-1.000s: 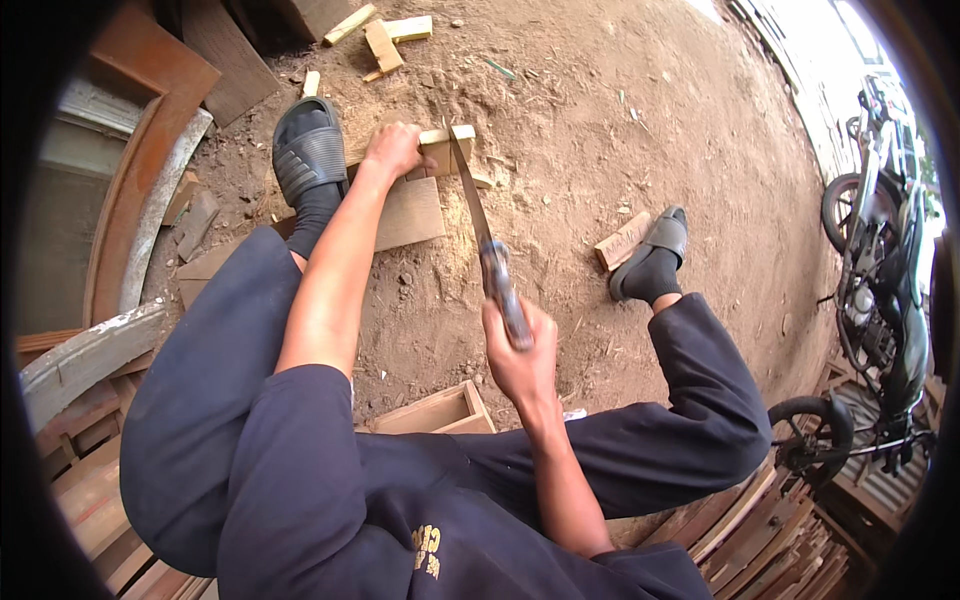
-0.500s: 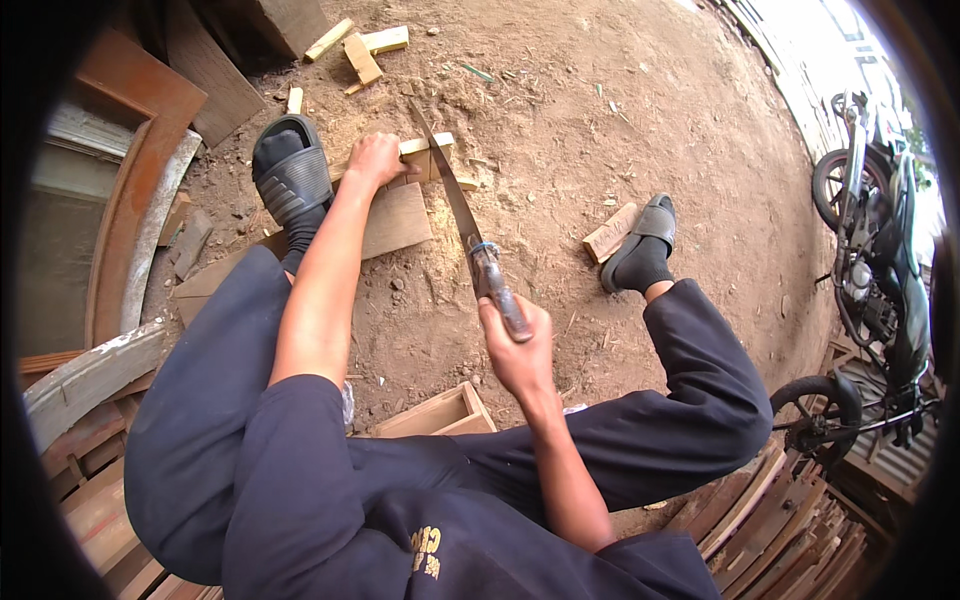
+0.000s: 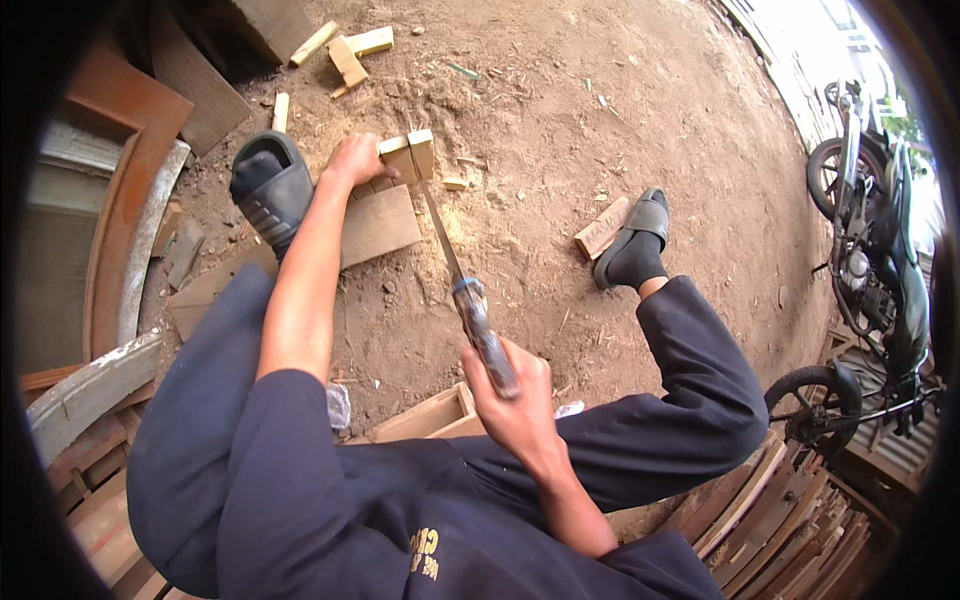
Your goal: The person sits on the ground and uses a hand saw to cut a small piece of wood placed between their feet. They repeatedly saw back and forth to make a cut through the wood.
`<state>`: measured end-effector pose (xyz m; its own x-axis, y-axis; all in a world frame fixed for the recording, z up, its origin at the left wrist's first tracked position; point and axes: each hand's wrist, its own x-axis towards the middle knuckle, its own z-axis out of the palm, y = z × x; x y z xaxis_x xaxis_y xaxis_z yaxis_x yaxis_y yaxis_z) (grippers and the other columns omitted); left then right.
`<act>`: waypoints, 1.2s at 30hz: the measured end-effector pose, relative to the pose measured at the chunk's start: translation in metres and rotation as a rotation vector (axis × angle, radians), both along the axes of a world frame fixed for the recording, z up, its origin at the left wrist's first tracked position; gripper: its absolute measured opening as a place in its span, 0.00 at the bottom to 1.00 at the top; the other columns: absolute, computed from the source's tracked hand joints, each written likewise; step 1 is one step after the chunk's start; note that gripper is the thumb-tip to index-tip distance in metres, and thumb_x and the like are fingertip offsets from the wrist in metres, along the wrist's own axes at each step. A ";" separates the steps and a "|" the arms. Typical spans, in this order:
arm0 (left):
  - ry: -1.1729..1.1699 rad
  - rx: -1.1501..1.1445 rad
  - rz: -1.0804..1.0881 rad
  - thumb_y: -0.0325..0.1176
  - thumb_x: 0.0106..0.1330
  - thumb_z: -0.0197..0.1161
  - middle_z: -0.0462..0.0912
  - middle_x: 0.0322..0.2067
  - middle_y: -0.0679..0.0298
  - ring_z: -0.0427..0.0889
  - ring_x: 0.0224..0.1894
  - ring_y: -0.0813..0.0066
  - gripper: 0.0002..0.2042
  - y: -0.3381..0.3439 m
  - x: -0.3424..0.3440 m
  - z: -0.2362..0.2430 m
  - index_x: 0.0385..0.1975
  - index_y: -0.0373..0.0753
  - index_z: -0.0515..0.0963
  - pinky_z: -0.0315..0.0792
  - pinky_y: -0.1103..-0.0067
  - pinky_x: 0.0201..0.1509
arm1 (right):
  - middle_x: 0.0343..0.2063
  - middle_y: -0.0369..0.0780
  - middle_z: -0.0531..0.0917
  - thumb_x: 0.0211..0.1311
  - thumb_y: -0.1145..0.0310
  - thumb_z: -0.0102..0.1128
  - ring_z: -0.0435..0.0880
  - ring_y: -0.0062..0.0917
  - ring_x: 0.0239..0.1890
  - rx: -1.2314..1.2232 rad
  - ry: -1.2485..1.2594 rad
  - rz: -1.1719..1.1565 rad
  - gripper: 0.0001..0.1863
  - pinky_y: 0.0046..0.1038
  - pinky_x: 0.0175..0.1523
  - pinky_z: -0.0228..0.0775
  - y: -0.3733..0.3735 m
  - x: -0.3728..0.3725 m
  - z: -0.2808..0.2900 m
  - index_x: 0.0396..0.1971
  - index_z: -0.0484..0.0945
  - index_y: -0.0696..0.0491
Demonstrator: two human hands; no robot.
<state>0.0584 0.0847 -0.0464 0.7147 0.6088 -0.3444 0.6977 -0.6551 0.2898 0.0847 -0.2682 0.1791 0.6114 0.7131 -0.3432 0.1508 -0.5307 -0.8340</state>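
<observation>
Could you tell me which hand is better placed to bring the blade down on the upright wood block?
Right: the right hand grips the machete; the left hand steadies the wood block.

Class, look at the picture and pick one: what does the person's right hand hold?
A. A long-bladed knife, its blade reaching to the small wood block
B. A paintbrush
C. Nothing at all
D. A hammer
A: the right hand grips the handle of a long-bladed knife, whose blade runs up to the small wood block that the left hand steadies on the flat board.
</observation>
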 end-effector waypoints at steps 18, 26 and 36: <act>0.048 -0.045 0.067 0.57 0.36 0.78 0.84 0.36 0.48 0.83 0.42 0.54 0.34 0.013 0.021 0.005 0.34 0.31 0.81 0.74 0.66 0.50 | 0.11 0.38 0.69 0.60 0.68 0.57 0.63 0.18 0.14 0.050 0.099 -0.047 0.16 0.29 0.21 0.57 0.038 0.028 -0.054 0.16 0.70 0.58; 0.080 -0.021 0.088 0.59 0.38 0.77 0.84 0.37 0.51 0.83 0.44 0.56 0.33 0.004 0.015 0.010 0.37 0.37 0.83 0.74 0.65 0.50 | 0.11 0.34 0.64 0.61 0.67 0.59 0.60 0.15 0.17 0.059 0.039 -0.028 0.16 0.27 0.22 0.52 0.051 0.021 -0.047 0.17 0.68 0.58; 0.084 0.116 0.059 0.56 0.38 0.77 0.84 0.40 0.50 0.83 0.46 0.55 0.31 -0.007 0.018 0.005 0.38 0.37 0.83 0.76 0.66 0.51 | 0.11 0.41 0.69 0.61 0.67 0.57 0.65 0.19 0.16 -0.038 0.156 -0.126 0.15 0.30 0.23 0.59 0.059 0.020 -0.035 0.18 0.71 0.60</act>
